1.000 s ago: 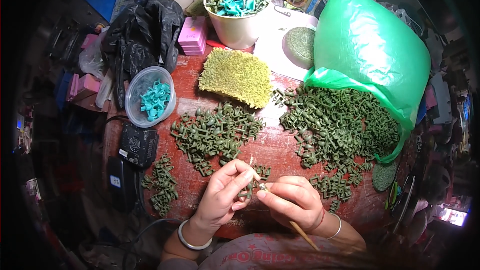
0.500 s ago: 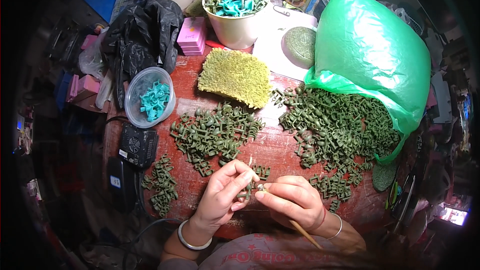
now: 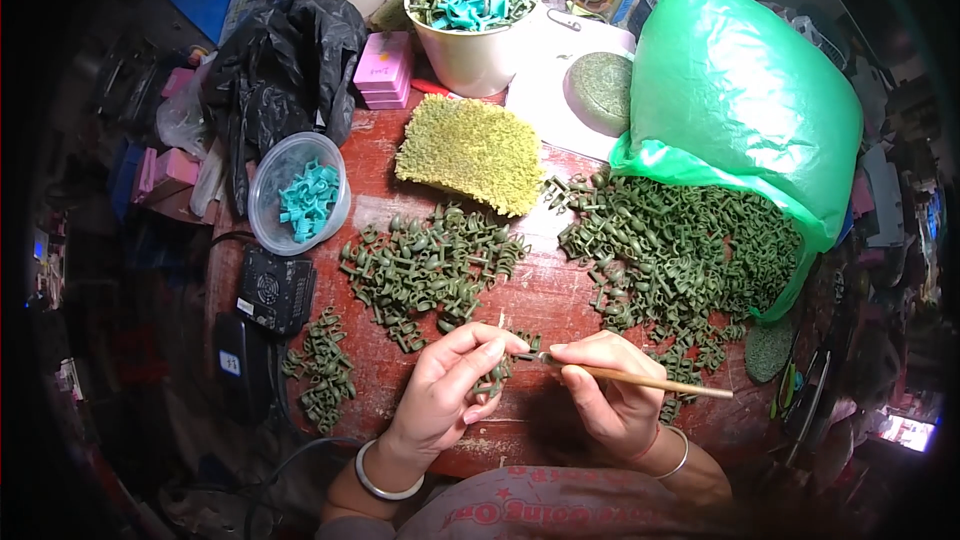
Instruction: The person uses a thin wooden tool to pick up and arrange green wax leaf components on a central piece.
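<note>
My left hand (image 3: 440, 387) pinches a small dark-green ring-like piece (image 3: 492, 381) between thumb and fingertips, at the near middle of the table. Opposite it, my right hand (image 3: 615, 405) grips a slim wooden-handled tool (image 3: 665, 382). Its handle points out to the right, and its metal-looking tip reaches the fingertips of my left hand, close to the green piece. Whether the tip touches the piece is too small to tell. Beyond my left hand lies a pile of similar green pieces (image 3: 430, 265), with a smaller pile (image 3: 322, 370) to its left.
A large heap of green pieces (image 3: 670, 255) spills from a green plastic bag (image 3: 745, 110) at right. A yellow sponge (image 3: 470, 155) lies behind the middle pile. A clear tub (image 3: 335, 210) holds turquoise pieces. Further back stand a white bucket (image 3: 465, 60) and pink blocks (image 3: 385, 65).
My right hand has turned and drawn slightly right, so the tool's handle swings from pointing toward me to pointing right. My left hand stays nearly still. The green bag's lower edge has shifted a little.
</note>
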`<action>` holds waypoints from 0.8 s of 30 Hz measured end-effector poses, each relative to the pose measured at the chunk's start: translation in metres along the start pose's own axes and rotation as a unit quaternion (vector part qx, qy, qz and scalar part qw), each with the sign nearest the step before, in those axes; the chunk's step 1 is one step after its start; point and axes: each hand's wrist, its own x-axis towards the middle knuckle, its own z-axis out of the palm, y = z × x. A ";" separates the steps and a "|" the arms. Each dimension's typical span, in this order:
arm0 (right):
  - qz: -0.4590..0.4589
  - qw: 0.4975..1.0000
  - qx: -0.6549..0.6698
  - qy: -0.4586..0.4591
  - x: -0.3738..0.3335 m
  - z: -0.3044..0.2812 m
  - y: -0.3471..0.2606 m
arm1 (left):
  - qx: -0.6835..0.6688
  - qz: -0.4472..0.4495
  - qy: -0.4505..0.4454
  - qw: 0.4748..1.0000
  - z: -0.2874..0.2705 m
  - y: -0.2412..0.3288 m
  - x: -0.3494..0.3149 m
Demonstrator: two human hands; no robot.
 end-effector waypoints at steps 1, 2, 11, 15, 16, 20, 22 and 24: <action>0.012 1.000 -0.004 0.001 0.000 0.000 0.000 | 0.005 -0.004 -0.005 1.000 0.000 0.000 0.000; 0.023 1.000 -0.007 0.001 0.000 0.000 0.001 | 0.005 -0.005 -0.005 1.000 0.000 0.000 0.000; -0.070 0.996 -0.045 -0.035 0.003 0.001 0.002 | 0.024 -0.009 0.002 1.000 0.003 0.001 -0.001; -0.064 0.996 -0.047 -0.043 0.003 0.001 0.000 | 0.033 -0.010 0.004 0.999 0.002 0.000 -0.002; -0.063 0.996 -0.054 -0.043 0.003 0.001 -0.001 | 0.036 -0.009 0.000 0.999 0.002 -0.001 -0.001; -0.089 0.993 -0.074 -0.037 0.004 0.003 -0.002 | 0.040 -0.007 -0.007 0.999 0.002 -0.001 -0.002; -0.087 0.993 -0.072 -0.039 0.003 0.003 -0.001 | 0.035 -0.004 0.000 0.999 0.002 -0.001 -0.002; -0.085 0.993 -0.074 -0.040 0.002 0.002 -0.002 | 0.033 -0.007 -0.002 0.999 0.003 0.000 -0.001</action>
